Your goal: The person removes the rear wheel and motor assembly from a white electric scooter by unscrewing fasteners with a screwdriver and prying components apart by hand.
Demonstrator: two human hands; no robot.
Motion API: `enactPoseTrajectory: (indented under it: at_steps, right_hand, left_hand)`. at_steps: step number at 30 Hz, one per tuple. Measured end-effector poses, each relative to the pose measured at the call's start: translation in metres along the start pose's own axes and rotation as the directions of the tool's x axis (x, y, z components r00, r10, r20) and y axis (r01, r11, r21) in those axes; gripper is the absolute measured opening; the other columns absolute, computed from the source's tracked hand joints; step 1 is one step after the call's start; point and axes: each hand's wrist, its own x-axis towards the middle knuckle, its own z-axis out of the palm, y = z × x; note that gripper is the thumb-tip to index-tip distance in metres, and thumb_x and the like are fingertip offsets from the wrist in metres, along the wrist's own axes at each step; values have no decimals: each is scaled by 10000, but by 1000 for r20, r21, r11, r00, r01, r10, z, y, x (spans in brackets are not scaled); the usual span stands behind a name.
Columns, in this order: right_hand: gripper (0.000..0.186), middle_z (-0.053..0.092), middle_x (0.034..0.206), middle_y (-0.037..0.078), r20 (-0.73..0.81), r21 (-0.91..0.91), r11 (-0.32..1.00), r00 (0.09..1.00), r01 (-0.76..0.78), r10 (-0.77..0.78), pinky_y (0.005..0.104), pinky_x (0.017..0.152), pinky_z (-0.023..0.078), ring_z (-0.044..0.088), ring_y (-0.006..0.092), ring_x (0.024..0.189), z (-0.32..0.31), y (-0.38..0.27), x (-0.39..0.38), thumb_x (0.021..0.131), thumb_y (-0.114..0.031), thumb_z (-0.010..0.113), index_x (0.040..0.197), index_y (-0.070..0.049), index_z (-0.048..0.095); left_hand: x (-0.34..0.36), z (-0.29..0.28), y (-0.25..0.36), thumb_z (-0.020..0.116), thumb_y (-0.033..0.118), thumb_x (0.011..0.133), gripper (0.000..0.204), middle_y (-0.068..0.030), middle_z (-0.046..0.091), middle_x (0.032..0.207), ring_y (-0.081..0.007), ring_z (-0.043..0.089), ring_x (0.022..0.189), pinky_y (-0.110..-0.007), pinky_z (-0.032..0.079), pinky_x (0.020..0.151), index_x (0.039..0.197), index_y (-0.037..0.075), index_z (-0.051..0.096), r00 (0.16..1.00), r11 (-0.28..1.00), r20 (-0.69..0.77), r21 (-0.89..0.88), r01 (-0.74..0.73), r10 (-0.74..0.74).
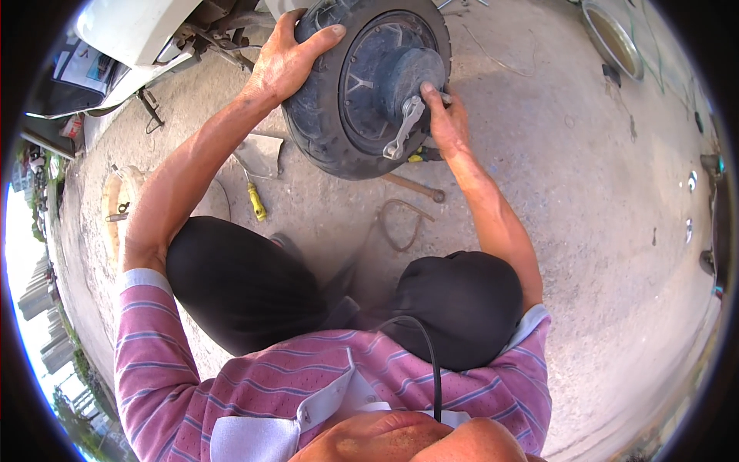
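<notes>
A black-tyred wheel [314, 115] stands upright in front of me, its dark hub facing right. My left hand [291, 61] grips the tyre at its upper left, with the thumb laid over the tread and sidewall. A silver metal lever arm [406, 129] sits at the end of the hub drum [404, 73] and slants down to the left. My right hand [448, 119] is closed at the lever's upper end, thumb on top; its other fingers are mostly hidden behind.
A yellow-handled screwdriver [256, 202], a rusty hammer-like bar [416, 187] and a bent rod [402, 225] lie on the concrete floor. At the upper left stands a white vehicle body [131, 35]. A round metal rim [612, 40] lies at the upper right.
</notes>
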Motion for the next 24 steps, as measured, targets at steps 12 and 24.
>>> enactPoseTrajectory:
  at_steps: [12, 24]
  right_hand:
    - [888, 550, 1409, 322, 25, -16, 953, 953, 304, -303, 433, 1128, 402, 544, 410, 1322, -9, 0, 6, 844, -463, 760, 1462, 94, 448]
    - [982, 507, 1433, 346, 91, -326, 820, 879, 471, -468, 466, 1125, 406, 511, 437, 1345, -21, -5, 13, 799, -565, 744, 1453, 105, 448]
  left_hand:
    - [0, -3, -5, 661, 655, 840, 972, -270, 566, 1403, -345, 594, 1267, -417, 450, 1095, 1503, -16, 431, 1000, 999, -3, 37, 2, -2]
    - [8, -2, -7, 659, 635, 858, 934, -248, 580, 1398, -321, 614, 1240, -403, 460, 1085, 1513, 7, 439, 999, 998, 29, -49, 46, -44]
